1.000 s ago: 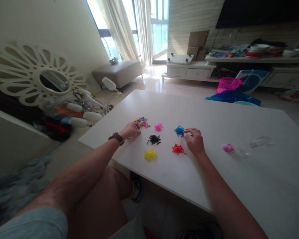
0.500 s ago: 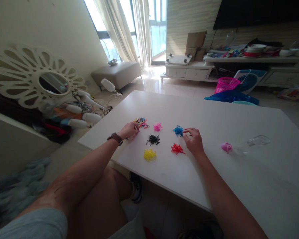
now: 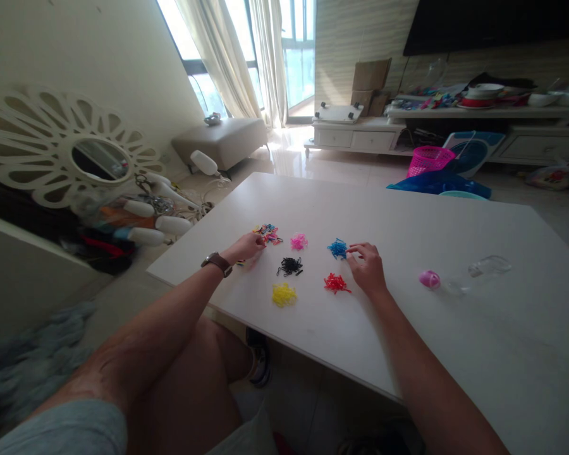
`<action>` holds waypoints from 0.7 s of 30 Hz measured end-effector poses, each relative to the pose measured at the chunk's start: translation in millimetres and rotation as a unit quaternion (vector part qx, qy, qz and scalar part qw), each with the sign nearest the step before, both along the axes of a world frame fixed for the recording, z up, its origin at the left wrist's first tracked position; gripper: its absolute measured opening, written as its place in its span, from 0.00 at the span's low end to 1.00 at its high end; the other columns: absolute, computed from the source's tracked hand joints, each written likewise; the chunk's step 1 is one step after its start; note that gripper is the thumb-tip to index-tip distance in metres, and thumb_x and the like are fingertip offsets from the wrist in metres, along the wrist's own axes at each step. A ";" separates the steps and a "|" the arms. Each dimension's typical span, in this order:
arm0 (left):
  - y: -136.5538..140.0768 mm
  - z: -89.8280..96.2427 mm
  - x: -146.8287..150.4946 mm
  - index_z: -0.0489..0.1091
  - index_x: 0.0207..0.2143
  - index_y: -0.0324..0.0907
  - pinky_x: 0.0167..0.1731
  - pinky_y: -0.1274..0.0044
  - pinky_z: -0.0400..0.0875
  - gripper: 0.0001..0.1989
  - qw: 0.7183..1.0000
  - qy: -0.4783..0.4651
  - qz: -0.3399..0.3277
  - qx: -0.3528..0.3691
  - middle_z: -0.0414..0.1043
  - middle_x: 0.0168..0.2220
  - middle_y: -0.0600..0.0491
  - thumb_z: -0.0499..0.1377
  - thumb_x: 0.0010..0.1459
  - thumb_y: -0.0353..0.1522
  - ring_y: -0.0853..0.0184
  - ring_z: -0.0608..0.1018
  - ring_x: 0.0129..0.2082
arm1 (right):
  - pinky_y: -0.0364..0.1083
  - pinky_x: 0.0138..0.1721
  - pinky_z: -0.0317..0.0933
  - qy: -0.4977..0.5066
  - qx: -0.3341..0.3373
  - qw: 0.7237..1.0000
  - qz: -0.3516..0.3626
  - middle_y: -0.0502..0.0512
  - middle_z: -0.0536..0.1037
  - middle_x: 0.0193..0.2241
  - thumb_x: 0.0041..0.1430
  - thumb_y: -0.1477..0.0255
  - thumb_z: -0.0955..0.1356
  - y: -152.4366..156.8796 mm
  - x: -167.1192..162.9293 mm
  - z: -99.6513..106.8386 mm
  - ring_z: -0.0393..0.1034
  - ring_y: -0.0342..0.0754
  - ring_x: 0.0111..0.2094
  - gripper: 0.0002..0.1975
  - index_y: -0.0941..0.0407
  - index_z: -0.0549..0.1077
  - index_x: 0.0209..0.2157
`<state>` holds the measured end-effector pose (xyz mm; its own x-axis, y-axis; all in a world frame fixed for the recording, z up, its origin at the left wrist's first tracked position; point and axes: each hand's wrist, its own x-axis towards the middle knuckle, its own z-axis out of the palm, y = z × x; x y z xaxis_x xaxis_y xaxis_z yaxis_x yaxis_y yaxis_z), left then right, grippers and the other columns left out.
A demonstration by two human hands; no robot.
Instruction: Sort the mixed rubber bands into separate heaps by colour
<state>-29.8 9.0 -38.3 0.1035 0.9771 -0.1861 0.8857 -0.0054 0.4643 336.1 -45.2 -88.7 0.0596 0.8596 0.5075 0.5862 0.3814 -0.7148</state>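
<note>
The white, smooth-topped rectangular table (image 3: pixel 322 202) carries six small heaps of narrow, loop-like pieces. The multicoloured heap (image 3: pixel 272 234) lies at the left; the pale pink heap (image 3: pixel 299 241), matt black heap (image 3: pixel 290 266) and bright yellow heap (image 3: pixel 284 295) form a rough column just beside it. The vivid blue heap (image 3: pixel 336 248) and glossy red heap (image 3: pixel 336 282) lie further right. The gaps between heaps presumably keep each colour distinct and leave the pieces accessible.

The left hand (image 3: pixel 247 246), palm down, is at the near edge of the multicoloured heap, fingertips drawn together; this posture suits small, thin pieces. The right hand (image 3: pixel 367 266) is at the right edge of the blue heap, fingers bent and thumb close to the index finger, leaving a narrow gap at most. The two hands approach from opposite sides, so neither forearm crosses the single-colour heaps.

Whether either hand grips a piece cannot be determined. The left hand covers part of the multicoloured heap's near side; a few coloured pieces show only partly beside the wrist. Contact between right fingertips and blue pieces is unclear. The transparent container (image 3: pixel 490 265) near the rounded pink object (image 3: pixel 429 279) is hard to outline against the tabletop.
</note>
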 end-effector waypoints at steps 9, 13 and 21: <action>-11.9 -0.8 31.2 0.74 0.35 0.40 0.33 0.76 0.67 0.08 0.981 -0.090 -0.168 0.040 0.76 0.31 0.51 0.58 0.57 0.34 0.66 0.75 0.31 | 0.55 0.40 0.70 -0.001 -0.006 1.000 0.002 0.59 0.79 0.40 0.60 0.68 0.66 -0.5 -0.6 0.6 0.70 0.57 0.46 0.07 0.53 0.77 0.31; -18.3 6.7 43.3 0.77 0.37 0.39 0.33 0.77 0.67 0.10 0.971 -0.089 -0.217 0.040 0.77 0.31 0.50 0.58 0.59 0.34 0.66 0.75 0.31 | 0.55 0.40 0.70 0.000 -0.008 1.000 0.001 0.58 0.79 0.40 0.60 0.68 0.66 -1.2 -0.8 2.1 0.70 0.57 0.46 0.07 0.53 0.77 0.31; -22.2 13.9 51.0 0.79 0.34 0.38 0.33 0.77 0.68 0.08 0.961 -0.090 -0.258 0.033 0.80 0.33 0.49 0.59 0.59 0.30 0.66 0.77 0.31 | 0.53 0.39 0.70 0.000 -0.011 1.000 0.001 0.58 0.79 0.39 0.59 0.68 0.66 -1.7 -1.3 3.3 0.70 0.56 0.45 0.08 0.53 0.77 0.31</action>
<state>21.1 -13.2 -24.4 0.6030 0.7956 -0.0589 0.6621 -0.4579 0.5932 334.7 -46.9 -85.4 0.0581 0.8701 0.4894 0.5862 0.3670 -0.7222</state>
